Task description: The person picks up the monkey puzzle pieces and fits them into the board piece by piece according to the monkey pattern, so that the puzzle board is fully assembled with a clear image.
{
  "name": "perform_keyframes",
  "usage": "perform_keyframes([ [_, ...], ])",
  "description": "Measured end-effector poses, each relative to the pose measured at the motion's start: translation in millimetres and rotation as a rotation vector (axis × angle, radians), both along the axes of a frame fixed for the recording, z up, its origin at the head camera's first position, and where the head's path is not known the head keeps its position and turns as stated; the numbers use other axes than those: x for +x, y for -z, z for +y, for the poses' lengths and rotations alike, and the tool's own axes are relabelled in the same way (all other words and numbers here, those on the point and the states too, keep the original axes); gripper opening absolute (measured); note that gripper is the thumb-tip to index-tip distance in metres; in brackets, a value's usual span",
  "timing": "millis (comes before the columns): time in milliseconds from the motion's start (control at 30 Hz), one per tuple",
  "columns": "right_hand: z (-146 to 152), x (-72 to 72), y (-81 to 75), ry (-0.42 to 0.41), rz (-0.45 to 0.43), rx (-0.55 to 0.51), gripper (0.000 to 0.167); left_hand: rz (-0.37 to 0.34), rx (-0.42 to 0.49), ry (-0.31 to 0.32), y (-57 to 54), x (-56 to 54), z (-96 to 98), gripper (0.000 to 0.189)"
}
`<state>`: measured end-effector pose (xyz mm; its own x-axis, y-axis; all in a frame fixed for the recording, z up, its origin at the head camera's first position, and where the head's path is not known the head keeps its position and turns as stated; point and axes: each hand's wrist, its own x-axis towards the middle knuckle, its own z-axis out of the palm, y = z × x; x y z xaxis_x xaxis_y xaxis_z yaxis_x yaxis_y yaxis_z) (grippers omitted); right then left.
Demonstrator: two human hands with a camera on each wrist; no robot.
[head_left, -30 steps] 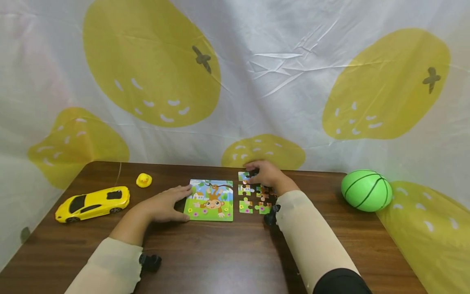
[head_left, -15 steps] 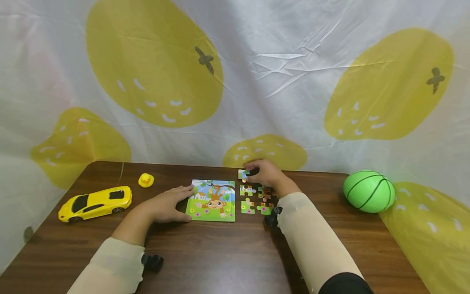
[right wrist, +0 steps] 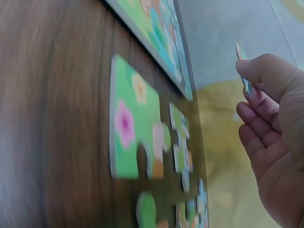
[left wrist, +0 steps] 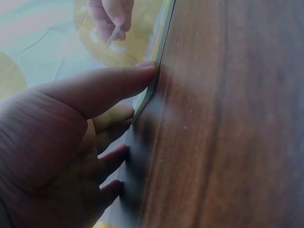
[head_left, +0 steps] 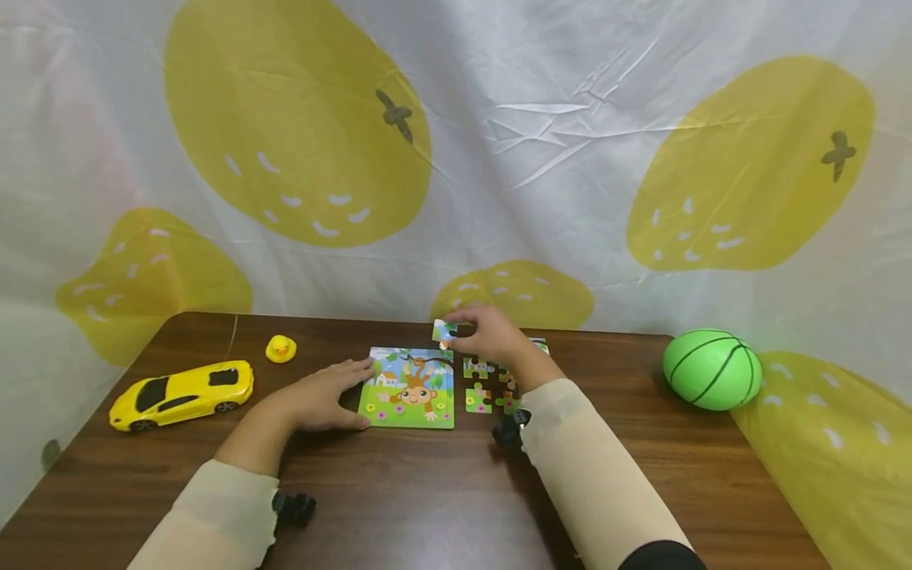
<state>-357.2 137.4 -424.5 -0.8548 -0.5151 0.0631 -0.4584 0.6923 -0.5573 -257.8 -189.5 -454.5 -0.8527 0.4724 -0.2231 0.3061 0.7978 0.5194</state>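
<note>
In the head view my left hand [head_left: 321, 400] lies along the left side of a square picture board [head_left: 406, 404] with a monkey on it. Its thumb and fingertips touch the board's edge; the left wrist view shows the thumb [left wrist: 128, 80] right at that edge. My right hand [head_left: 488, 334] pinches a jigsaw piece [head_left: 442, 331] between thumb and fingers, raised near the board's top right corner. Seen from the right wrist, this piece [right wrist: 241, 54] is almost edge-on. Several loose jigsaw pieces [head_left: 479, 400] lie right of the board, partly hidden under my right forearm.
A yellow toy car [head_left: 185, 396] and a small yellow rubber duck [head_left: 281, 349] stand on the left of the brown wooden table [head_left: 413, 499]. A green ball [head_left: 712, 370] sits at the right edge. A white curtain with yellow fruit prints [head_left: 527, 182] hangs behind.
My right hand has lifted a jigsaw piece from the top of the loose pieces and carried it left toward the board. The left hand has stayed at the board's edge.
</note>
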Motion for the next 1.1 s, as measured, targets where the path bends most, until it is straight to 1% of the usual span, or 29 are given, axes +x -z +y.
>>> perform_keyframes([
  [100,-12,0.8,0.2,-0.038,0.031,-0.004,0.047,0.0,-0.004,-0.001,-1.2,-0.4,-0.7,0.096],
  [200,-26,4.4,1.7,-0.062,-0.009,-0.022,0.046,-0.003,-0.008,0.0,-1.8,-0.3,-1.6,0.096],
  [333,-43,9.9,6.5,-0.049,-0.08,-0.04,0.046,-0.008,-0.007,0.0,-1.6,-1.0,-2.8,0.097],
  [467,-57,12.6,9.9,-0.036,-0.11,-0.064,0.045,-0.013,-0.004,-0.004,-2.3,-1.7,-3.7,0.097],
  [633,-72,15.7,11.4,-0.051,-0.134,-0.086,0.044,-0.014,-0.006,-0.006,-4.3,-2.1,-3.3,0.097],
  [767,-81,14.3,16.0,-0.058,-0.145,-0.082,0.042,-0.01,0.004,-0.001,-4.9,-2.6,-3.3,0.097],
  [833,-85,12.8,19.2,-0.062,-0.168,-0.077,0.043,-0.012,0.009,0.0,-5.0,-2.5,-3.4,0.097],
  [967,-88,9.7,26.1,-0.048,-0.209,-0.045,0.043,-0.013,0.012,0.003,-3.9,-2.5,-4.1,0.097],
  [1100,-88,8.1,29.4,-0.027,-0.242,-0.044,0.043,-0.018,0.014,0.0,-2.3,-3.1,-5.0,0.097],
])
